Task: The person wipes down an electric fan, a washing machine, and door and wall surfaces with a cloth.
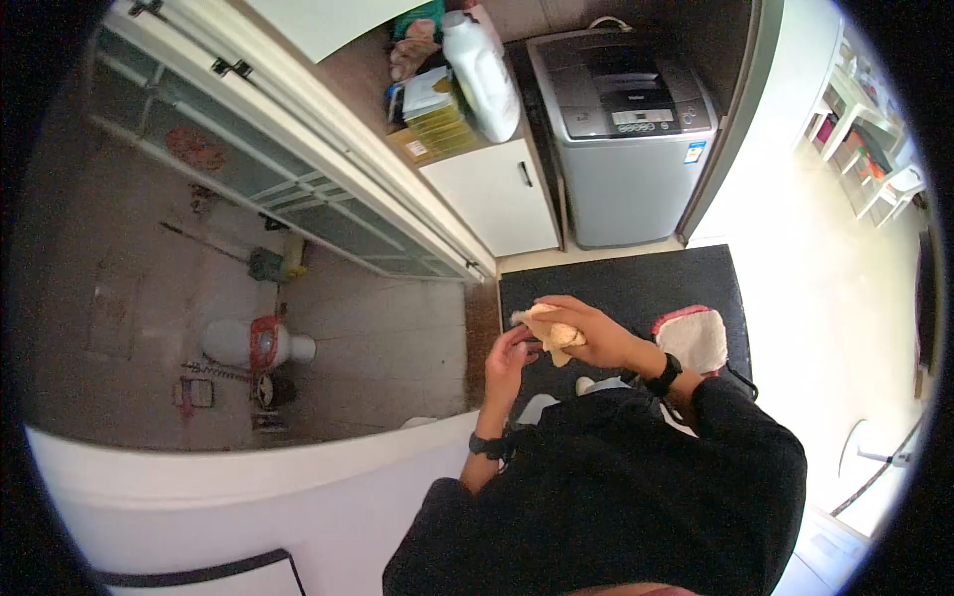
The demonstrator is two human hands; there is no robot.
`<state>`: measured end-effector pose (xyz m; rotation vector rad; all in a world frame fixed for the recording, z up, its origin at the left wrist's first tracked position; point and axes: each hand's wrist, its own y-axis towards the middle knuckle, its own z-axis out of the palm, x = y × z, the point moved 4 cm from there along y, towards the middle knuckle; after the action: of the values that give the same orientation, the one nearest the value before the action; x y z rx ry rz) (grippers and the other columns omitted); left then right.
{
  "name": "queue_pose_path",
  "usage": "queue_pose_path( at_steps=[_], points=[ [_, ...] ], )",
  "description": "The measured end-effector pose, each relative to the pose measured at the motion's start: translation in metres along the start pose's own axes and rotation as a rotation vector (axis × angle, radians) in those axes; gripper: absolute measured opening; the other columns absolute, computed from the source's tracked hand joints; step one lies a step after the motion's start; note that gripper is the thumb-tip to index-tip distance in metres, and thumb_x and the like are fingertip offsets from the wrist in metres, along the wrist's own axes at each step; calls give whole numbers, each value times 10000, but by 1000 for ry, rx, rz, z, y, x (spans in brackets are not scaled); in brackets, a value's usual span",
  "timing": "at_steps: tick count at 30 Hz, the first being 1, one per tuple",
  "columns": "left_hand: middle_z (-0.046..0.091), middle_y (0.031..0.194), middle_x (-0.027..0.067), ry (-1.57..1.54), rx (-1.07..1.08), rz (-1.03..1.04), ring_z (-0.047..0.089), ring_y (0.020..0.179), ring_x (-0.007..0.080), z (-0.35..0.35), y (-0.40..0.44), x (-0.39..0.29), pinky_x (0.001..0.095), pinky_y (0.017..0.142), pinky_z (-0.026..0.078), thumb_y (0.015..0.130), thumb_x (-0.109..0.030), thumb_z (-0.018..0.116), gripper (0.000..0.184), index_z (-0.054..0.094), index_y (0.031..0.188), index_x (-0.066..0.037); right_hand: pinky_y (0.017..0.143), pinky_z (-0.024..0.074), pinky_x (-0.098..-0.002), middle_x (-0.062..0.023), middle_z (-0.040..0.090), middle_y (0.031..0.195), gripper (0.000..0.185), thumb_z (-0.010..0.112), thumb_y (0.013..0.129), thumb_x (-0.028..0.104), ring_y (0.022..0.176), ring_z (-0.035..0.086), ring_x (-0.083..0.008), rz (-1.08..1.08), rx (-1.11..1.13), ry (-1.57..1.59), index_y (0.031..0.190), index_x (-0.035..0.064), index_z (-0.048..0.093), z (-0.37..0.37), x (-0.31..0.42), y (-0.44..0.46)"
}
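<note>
A crumpled cream-coloured cloth (564,338) is bunched in my right hand (593,333), whose fingers wrap round it above the dark mat. Just to its left, my left hand (510,360) has its fingers apart, with the fingertips close to the cloth's left edge; whether they touch it I cannot tell. Both wrists wear dark bands. A cream pad with a red edge (692,340) lies on the dark mat (636,283), to the right of my right hand.
Ahead stands a grey washing machine (626,179), beside a white cabinet (497,194) bearing a white bottle (484,79) and boxes. A sliding glass door (328,214) and a bathroom with a toilet (238,343) are at the left. White chairs (891,194) stand far right.
</note>
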<state>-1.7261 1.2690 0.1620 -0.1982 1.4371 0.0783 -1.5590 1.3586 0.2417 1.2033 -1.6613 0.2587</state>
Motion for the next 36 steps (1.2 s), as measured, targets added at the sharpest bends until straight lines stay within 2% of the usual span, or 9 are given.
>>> queue_pose_path(
  at_steps=[6, 8, 14, 18, 22, 25, 28, 32, 36],
  points=[
    [480, 1367, 106, -311, 444, -394, 550, 1194, 251, 70, 110, 34, 433, 966, 504, 1032, -441, 348, 517, 362, 1408, -87, 1087, 362, -425, -171, 509, 1367, 650, 617, 741, -58, 1290, 475, -343, 122, -215, 137, 1362, 86, 492, -69, -49, 2],
    [514, 1324, 77, -272, 485, -369, 548, 1183, 230, 88, 147, 39, 416, 965, 500, 1036, -411, 366, 479, 377, 1393, -92, 1099, 346, -433, -168, 509, 1370, 634, 622, 754, -44, 1290, 477, -341, 291, -309, 195, 1361, 81, 490, -86, -81, -2],
    [586, 1190, 60, 140, 605, -107, 583, 1027, 158, 140, 291, 22, 329, 870, 499, 1033, -242, 458, 315, 492, 1287, -59, 1053, 416, -429, -165, 474, 1395, 675, 675, 739, 11, 1271, 470, -385, 268, -422, -370, 1369, 138, 469, -166, -163, 24],
    [636, 970, 40, 201, 466, 44, 604, 849, 127, 174, 388, -3, 298, 738, 509, 949, -170, 604, 240, 571, 1130, -16, 990, 471, -430, -164, 432, 1424, 670, 645, 762, 14, 1236, 490, -401, 506, -486, -475, 1385, 168, 450, -220, -220, 61],
    [645, 901, 158, 337, 368, 355, 641, 829, 301, 227, 490, -6, 374, 720, 500, 880, -113, 650, 211, 556, 1009, 26, 930, 502, -429, -162, 472, 1380, 639, 574, 797, -11, 1167, 535, -395, 469, -629, -612, 1397, 165, 441, -298, -260, 98],
    [625, 957, 177, 259, 427, 237, 621, 898, 351, 266, 544, -9, 410, 777, 484, 856, -109, 673, 242, 553, 1018, 25, 957, 497, -419, -130, 522, 1316, 637, 554, 786, -59, 1193, 519, -365, 409, -722, -664, 1377, 162, 469, -355, -273, 117],
    [605, 1032, 187, 437, 397, 455, 592, 981, 371, 293, 582, -17, 432, 840, 466, 825, -102, 701, 294, 552, 1044, 27, 978, 483, -413, -149, 512, 1352, 547, 567, 826, -7, 1210, 520, -360, 501, -687, -824, 1346, 154, 512, -392, -303, 118],
    [585, 1089, 200, 622, 334, 447, 571, 1037, 379, 311, 625, -5, 437, 886, 464, 802, -106, 726, 390, 541, 1123, 16, 1023, 469, -407, -98, 461, 1424, 675, 555, 782, -55, 1320, 426, -342, 419, -631, -923, 1405, 179, 447, -421, -367, 120],
    [577, 1112, 222, 861, 170, 372, 570, 1042, 388, 305, 665, 15, 441, 878, 469, 796, -125, 739, 460, 500, 1158, 25, 1100, 391, -424, -141, 353, 1502, 770, 617, 816, -2, 1361, 373, -349, 335, -392, -845, 1493, 181, 300, -430, -443, 133]
  ],
)
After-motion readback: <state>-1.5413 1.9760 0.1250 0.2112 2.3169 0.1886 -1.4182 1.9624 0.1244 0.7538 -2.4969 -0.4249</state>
